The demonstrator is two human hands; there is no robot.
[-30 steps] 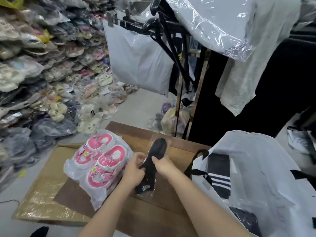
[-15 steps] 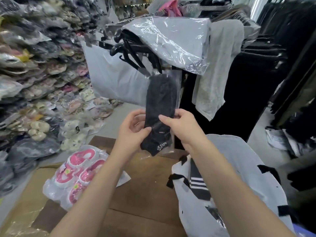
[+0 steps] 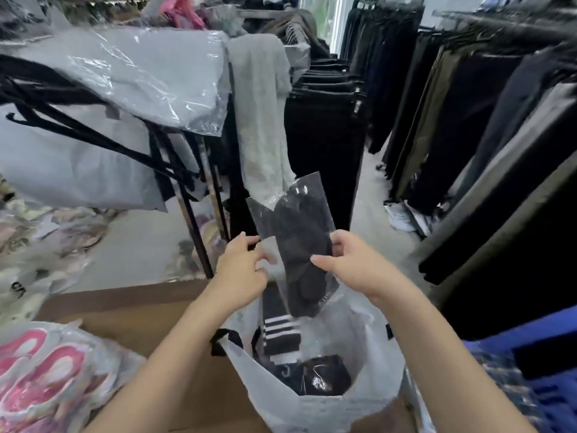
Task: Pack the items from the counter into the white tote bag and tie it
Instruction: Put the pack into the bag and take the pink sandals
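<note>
Clothing racks (image 3: 468,120) ranged behind brown table (image 3: 140,310), packaged black sock (image 3: 299,245) pinched over white tote bag (image 3: 368,345) by closed left grip (image 3: 240,270) and right grip (image 3: 349,264)

Light is coming in soft and even, brightest from a pale window (image 3: 321,14) glowing at the far end of the aisle. Glare is streaking across the clear plastic cover (image 3: 150,76) on the left rack. The whole frame is smearing with motion blur, worst at the near left where the pink slippers (image 3: 40,370) are melting into mush. The dark trousers (image 3: 468,120) on the right are bowing outward, classic wide-angle warping.
</note>
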